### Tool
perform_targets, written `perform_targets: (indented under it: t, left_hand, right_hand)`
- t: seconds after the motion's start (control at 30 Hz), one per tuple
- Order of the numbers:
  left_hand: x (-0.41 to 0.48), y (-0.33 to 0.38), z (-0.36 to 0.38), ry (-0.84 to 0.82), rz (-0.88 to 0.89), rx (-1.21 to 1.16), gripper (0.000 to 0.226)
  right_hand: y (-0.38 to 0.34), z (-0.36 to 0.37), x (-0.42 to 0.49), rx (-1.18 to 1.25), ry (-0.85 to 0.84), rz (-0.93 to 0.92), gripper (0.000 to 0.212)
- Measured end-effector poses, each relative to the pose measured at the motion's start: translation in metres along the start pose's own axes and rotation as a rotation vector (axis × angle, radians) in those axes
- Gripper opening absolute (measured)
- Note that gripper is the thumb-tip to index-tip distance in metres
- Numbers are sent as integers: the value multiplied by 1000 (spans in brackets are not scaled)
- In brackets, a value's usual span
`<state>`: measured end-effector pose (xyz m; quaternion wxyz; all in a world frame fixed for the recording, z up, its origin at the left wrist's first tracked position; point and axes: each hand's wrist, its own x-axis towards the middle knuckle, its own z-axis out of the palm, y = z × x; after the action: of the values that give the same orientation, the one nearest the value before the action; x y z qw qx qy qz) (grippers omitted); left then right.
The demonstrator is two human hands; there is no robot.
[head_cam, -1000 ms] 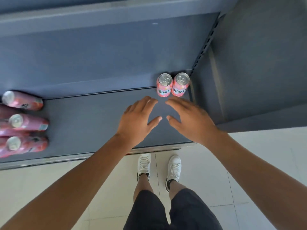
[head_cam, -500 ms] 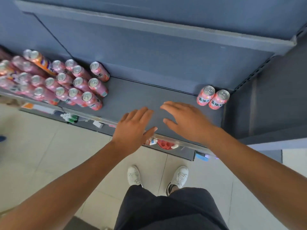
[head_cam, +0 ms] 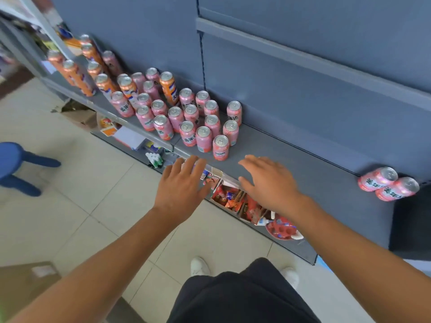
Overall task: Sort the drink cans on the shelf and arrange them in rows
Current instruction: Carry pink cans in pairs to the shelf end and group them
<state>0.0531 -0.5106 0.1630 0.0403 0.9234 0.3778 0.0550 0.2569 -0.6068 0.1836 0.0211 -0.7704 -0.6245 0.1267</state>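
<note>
- Both hands are spread, palms down, fingers loosely apart, and hold nothing.
- The left hand (head_cam: 179, 187) hovers at the front lip of the shelf (head_cam: 303, 164). The right hand (head_cam: 268, 183) hovers over the bare stretch of it, just right of the crowd of cans.
- The pink cans (head_cam: 191, 113) stand upright in a loose crowd on the left half of the shelf, with no straight rows. The front can (head_cam: 220, 148) is the one nearest both hands.
- Orange cans (head_cam: 169, 87) are mixed in: one tall one stands among the pink near the back wall, and more stand further left, blurred.
- A pair (head_cam: 379, 181) of pink cans stands at the far right end against the back, touching each other and well apart from the crowd.
- Step in hand, as I judge it: a reach toward the crowd for the next cans to go with the pair. The sorting looks barely begun.
- The next move calls for each hand to close round one pink can from the near edge of the crowd, the front can first, and lift straight up so the neighbours do not tip.
- The cans should then go down beside the pair, lined up with it.
- The orange cans need pulling out to their own rows.
- A lower shelf (head_cam: 233, 199) of snack packets sits beneath, and a blue stool (head_cam: 14, 159) stands on the floor at left.
</note>
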Motion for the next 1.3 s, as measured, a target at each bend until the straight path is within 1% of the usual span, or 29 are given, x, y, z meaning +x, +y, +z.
perform_targets:
  t: [0.1, 0.23, 0.33, 0.43, 0.57, 0.63, 0.73, 0.97, 1.07, 1.23, 1.3]
  left_hand:
    - [-9, -47, -7, -2, -25, 10, 48]
    - [-12, -93, -7, -48, -82, 26, 51]
    - [-6, -114, 0, -82, -106, 36, 53]
    - [7, -128, 11, -124, -131, 47, 53]
    - [37, -141, 27, -222, -145, 103, 58]
    - [55, -147, 34, -263, -144, 123, 60]
    - [86, -154, 42, -300, -144, 123, 61]
    - [151, -155, 68, -444, -164, 124, 63]
    - [170, -158, 80, -472, -128, 111, 62]
    - [194, -174, 110, -544, -77, 11, 68]
    - [203, -182, 123, -551, -104, -79, 71]
  right_hand:
    - [-44, 3, 28, -30, 4, -15, 41]
    - [-78, 10, 58, -30, 0, 40, 34]
    - [-89, 18, 78, -11, -5, 63, 28]
    - [-90, 25, 100, -3, -12, 88, 27]
    - [-79, 40, 131, -21, 21, 222, 28]
    - [-68, 49, 148, -26, 7, 308, 31]
    - [-50, 60, 171, 5, -44, 389, 37]
    - [-21, 84, 204, 170, -96, 527, 57]
    - [-20, 91, 211, 252, -109, 632, 67]
    - [-24, 109, 218, 310, -91, 741, 80]
    - [-26, 116, 222, 343, -99, 793, 83]
